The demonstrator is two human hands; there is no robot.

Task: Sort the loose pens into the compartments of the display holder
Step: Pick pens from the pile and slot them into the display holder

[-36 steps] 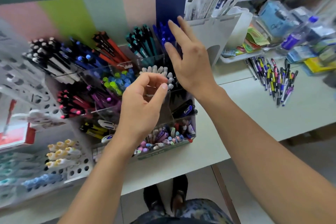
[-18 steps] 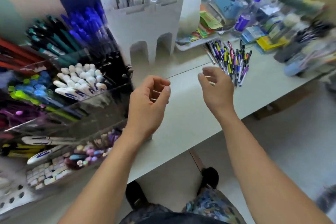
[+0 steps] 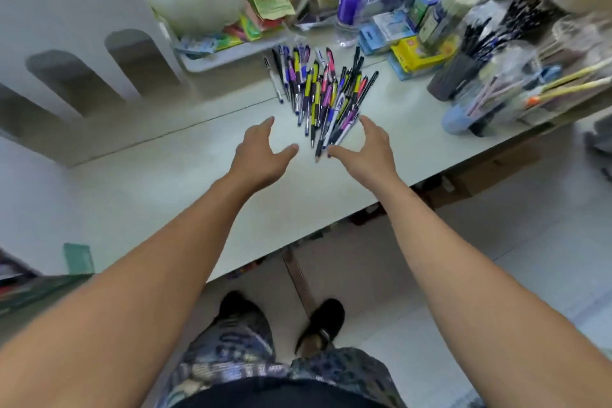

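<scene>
Both my arms have swung from the display holder toward the loose pens [image 3: 323, 93] heaped mid-table [image 3: 165, 182]. Left hand [image 3: 261, 152] and right hand [image 3: 364, 149], spread and empty, should flank the pile's near tips, gathering only a few.

A pale green counter [image 3: 165, 182] (cluttered with stationery along its back) stands over light floor tiles [image 3: 530, 258]

This was a stationery shop. A long pale counter [image 3: 172, 182] carried a heap of loose pens [image 3: 323, 93] in many colours, a white display stand [image 3: 66, 10] with arched cut-outs, a tray [image 3: 225, 53] of packaged goods, clear tubs of pencils [image 3: 569, 76] and dark pens, small boxes [image 3: 420, 53], and a bottle [image 3: 351, 7] with a purple label, all crowded together like stock set out for sale.
</scene>
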